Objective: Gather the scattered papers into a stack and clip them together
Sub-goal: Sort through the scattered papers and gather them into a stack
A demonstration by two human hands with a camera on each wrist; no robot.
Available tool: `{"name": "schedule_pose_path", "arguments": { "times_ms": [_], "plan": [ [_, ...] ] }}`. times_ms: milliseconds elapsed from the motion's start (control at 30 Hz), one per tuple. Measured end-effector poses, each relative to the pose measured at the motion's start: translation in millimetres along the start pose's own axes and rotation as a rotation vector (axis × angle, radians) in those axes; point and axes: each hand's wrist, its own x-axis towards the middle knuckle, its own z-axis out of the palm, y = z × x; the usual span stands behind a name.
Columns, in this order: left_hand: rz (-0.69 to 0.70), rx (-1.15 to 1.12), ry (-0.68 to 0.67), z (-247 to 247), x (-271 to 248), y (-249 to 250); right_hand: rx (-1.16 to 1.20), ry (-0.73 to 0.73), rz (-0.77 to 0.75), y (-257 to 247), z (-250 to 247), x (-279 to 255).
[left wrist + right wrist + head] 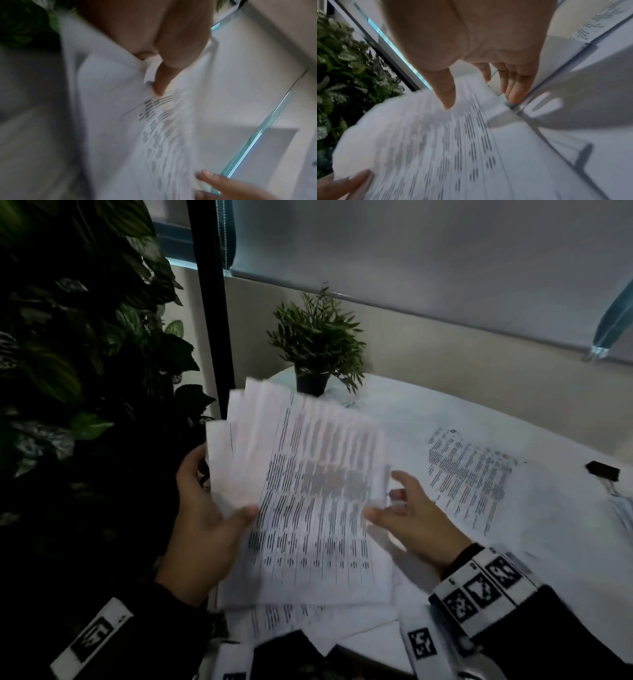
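Note:
My left hand holds a fanned bundle of printed papers above the table's left side. Its thumb presses on the top sheet and the other fingers are hidden behind the bundle. My right hand is open at the bundle's right edge, its thumb at the top sheet and its fingers straight beside it. One printed sheet lies flat on the white table. More sheets lie under the bundle near me. A black binder clip rests at the far right.
A small potted plant stands at the back of the table, just beyond the bundle's top. A wall of large leafy plants and a black post fill the left. The table has a glass edge.

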Motion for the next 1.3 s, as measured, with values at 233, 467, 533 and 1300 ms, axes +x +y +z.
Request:
{"name": "schedule_pose_path", "arguments": {
  "times_ms": [233,467,533,1300],
  "plan": [
    [0.343,-0.29,-0.09,-0.7,-4.3,65.6,0.468,0.139,-0.481,-34.8,-2.7,-13.2],
    [0.084,-0.074,0.033,-4.3,-4.6,15.1,0.311,0.005,-0.295,-12.7,8.9,-11.4],
    [0.016,-0.004,0.076,-1.6,-2.9,0.7,0.285,-0.081,-0.232,-9.2,11.3,-11.3],
    [-0.342,0.27,0.212,-66.1,28.5,-25.8,-1.433,-0.125,-0.196,-8.8,30.5,77.9]
  ]
}}
